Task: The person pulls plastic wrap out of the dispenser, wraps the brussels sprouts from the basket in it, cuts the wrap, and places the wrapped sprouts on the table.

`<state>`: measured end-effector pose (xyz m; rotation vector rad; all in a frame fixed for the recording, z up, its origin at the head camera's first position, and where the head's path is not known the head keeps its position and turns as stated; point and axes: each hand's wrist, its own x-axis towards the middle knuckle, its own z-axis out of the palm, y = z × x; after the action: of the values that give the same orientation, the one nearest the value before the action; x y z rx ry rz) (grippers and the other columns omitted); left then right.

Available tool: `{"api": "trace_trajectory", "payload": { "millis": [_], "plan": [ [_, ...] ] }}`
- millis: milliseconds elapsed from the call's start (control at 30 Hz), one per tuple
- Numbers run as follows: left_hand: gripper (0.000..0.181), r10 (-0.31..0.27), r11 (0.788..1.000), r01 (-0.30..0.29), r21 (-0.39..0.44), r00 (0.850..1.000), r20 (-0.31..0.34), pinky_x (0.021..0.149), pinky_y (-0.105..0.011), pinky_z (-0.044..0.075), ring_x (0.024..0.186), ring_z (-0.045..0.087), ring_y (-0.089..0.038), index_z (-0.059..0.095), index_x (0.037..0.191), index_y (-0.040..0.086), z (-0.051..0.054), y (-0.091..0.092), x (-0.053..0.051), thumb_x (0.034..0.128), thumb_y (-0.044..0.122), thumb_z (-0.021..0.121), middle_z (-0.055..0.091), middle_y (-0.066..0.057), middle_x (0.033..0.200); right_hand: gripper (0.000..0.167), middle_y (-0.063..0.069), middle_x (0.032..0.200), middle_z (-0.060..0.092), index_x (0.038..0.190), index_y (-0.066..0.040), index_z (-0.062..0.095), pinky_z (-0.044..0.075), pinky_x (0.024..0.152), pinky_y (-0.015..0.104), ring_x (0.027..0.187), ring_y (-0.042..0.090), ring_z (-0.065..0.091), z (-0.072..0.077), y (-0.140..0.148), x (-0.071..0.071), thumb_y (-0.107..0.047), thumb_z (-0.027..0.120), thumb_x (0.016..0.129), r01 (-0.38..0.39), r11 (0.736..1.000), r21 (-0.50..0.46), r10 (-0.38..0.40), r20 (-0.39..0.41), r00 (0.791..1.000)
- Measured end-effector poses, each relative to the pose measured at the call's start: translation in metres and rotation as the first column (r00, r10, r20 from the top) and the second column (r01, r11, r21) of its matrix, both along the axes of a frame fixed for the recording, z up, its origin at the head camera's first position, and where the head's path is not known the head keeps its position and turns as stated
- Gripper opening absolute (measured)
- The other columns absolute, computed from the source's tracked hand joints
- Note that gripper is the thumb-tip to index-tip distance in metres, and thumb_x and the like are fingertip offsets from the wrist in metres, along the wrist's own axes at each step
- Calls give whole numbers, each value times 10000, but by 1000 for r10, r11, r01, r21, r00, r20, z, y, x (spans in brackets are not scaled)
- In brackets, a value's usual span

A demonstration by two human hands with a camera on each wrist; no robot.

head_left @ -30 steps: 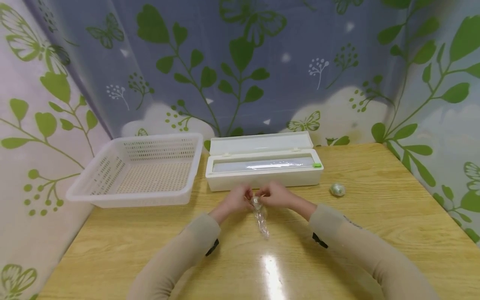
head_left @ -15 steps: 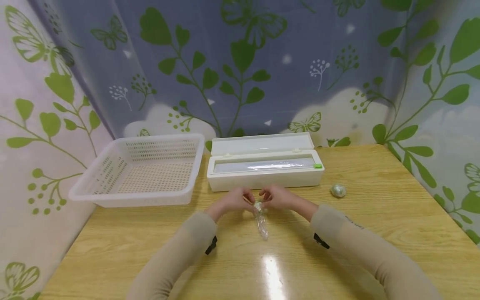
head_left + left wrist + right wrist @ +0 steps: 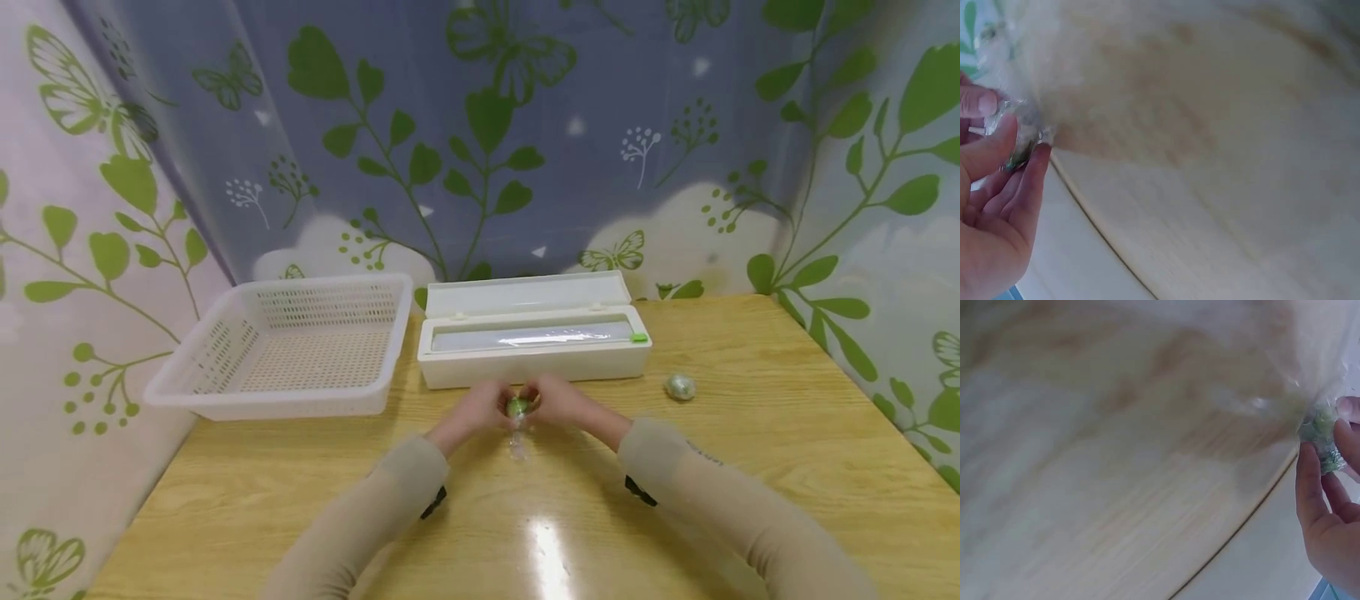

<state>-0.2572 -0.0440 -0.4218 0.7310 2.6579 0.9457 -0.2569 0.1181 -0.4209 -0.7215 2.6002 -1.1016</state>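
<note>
Between my two hands is a small rounded green thing (image 3: 517, 407) in clear plastic film; its kind cannot be told. A loose tail of cling film (image 3: 517, 447) hangs from it towards me. My left hand (image 3: 483, 406) pinches the bundle from the left, thumb and fingers on the film in the left wrist view. From the other side my right hand (image 3: 558, 402) pinches it too, and green shows through the film (image 3: 1319, 428) in the right wrist view. Just beyond the hands stands a white cling film dispenser box (image 3: 536, 364), lid up.
A second small film-wrapped ball (image 3: 681, 386) lies on the wooden table (image 3: 750, 467) to the right. At the left stands a white plastic basket (image 3: 277, 402) with slotted sides. A green slider (image 3: 639, 337) sits at the right end of the dispenser.
Both hands have closed in around the bundle and more of its green surface shows. The hanging film tail looks shorter. The box, basket and other ball stay in place.
</note>
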Motion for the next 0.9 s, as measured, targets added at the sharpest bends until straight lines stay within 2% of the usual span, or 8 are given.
{"api": "trace_trajectory", "payload": {
  "millis": [200,300,400,467,533,633,733,900],
  "plan": [
    [174,8,991,-29,-128,987,-163,570,-240,419,619,477,-125,593,752,45,0,4,7,652,20,733,551,-1,684,207,74,783,612,928,70,605,473,599,261,697,187,576,-1,3,0,-89,623,797,23,1000,-5,-23,29,999],
    [173,-25,987,-8,-161,980,-199,573,-237,416,632,480,-115,587,774,63,1,5,8,676,38,727,563,1,706,214,64,715,612,927,77,615,463,549,249,622,174,573,0,5,-1,-119,571,852,41,999,0,-41,67,997],
    [177,-74,987,52,-150,987,-146,597,-231,423,678,501,-125,569,818,65,3,4,7,713,59,711,575,-9,764,176,59,671,612,866,65,638,455,517,231,569,146,556,0,6,-1,-98,573,854,23,1000,3,-23,83,996],
    [203,-91,994,88,-65,995,-43,628,-233,449,737,544,-155,563,880,28,4,2,5,729,51,696,591,-53,829,149,52,680,620,833,47,654,455,518,226,576,132,551,0,7,0,-81,580,848,23,1000,1,-23,93,995],
    [250,-74,997,73,19,995,69,659,-257,469,803,568,-198,553,960,-5,7,-2,1,752,66,672,599,-97,894,137,61,714,630,853,51,654,467,534,237,599,139,566,0,7,1,-68,587,841,34,999,-4,-33,98,995],
    [325,-7,997,-5,76,987,160,696,-295,483,878,572,-238,546,1042,-36,8,-7,-6,788,134,655,597,-135,956,161,75,798,639,916,51,644,485,603,269,701,169,588,1,5,1,-78,608,827,61,998,2,-61,72,996],
    [315,30,999,-32,17,992,120,723,-309,473,894,564,-233,581,1012,-26,8,-9,-9,809,205,650,606,-117,950,201,81,850,635,946,39,637,484,660,289,782,196,587,0,2,2,-108,637,808,72,997,10,-73,15,997],
    [227,0,999,2,-45,999,51,691,-283,474,826,582,-217,626,890,-29,6,-7,-10,776,157,686,633,-101,863,173,68,822,634,886,22,644,491,645,279,793,211,592,2,1,2,-90,685,761,45,999,-28,-45,0,999]
  ]
}}
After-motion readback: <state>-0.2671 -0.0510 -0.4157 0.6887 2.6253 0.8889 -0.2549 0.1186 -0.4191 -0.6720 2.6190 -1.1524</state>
